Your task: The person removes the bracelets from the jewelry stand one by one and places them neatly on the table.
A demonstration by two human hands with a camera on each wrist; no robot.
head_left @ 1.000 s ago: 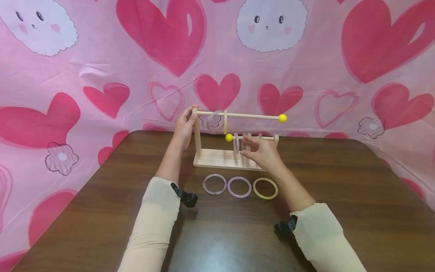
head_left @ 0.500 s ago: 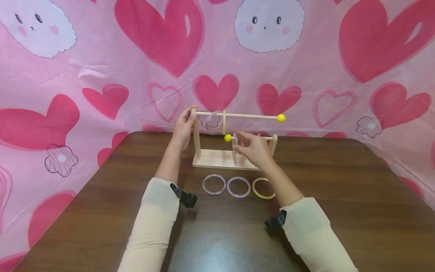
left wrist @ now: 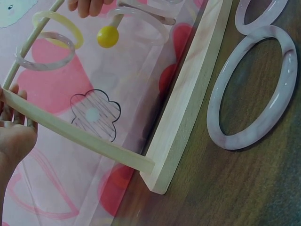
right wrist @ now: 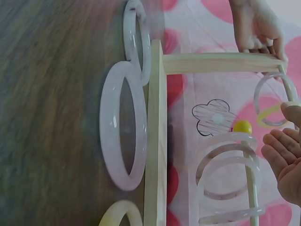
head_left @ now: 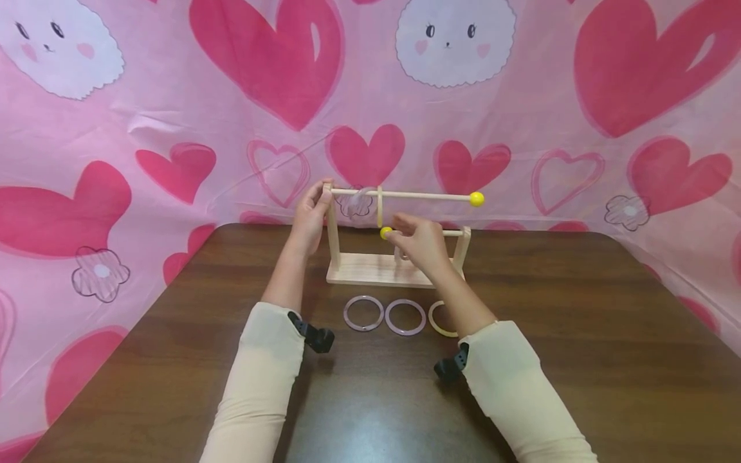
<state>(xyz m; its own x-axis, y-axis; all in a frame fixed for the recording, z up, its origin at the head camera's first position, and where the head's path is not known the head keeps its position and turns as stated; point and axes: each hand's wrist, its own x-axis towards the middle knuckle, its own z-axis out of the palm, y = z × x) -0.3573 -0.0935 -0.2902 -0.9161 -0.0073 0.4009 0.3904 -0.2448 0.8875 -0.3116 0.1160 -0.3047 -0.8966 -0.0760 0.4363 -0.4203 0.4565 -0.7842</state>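
Note:
My left hand grips the top of the left post of a wooden bangle stand. Its upper rod carries a yellow bangle and a pale purple bangle. Beside the yellow ball at the lower rod's free end is my right hand, its fingers extended with nothing between them. Several pale bangles hang on that lower rod, mostly hidden behind the right hand in the head view.
In front of the stand, two pale purple bangles and a yellow bangle lie in a row on the brown wooden table. The right forearm partly covers the yellow one. A pink heart-patterned cloth hangs behind the table.
My right hand has moved left along the lower rod to its yellow ball end. The left hand keeps its grip on the post.

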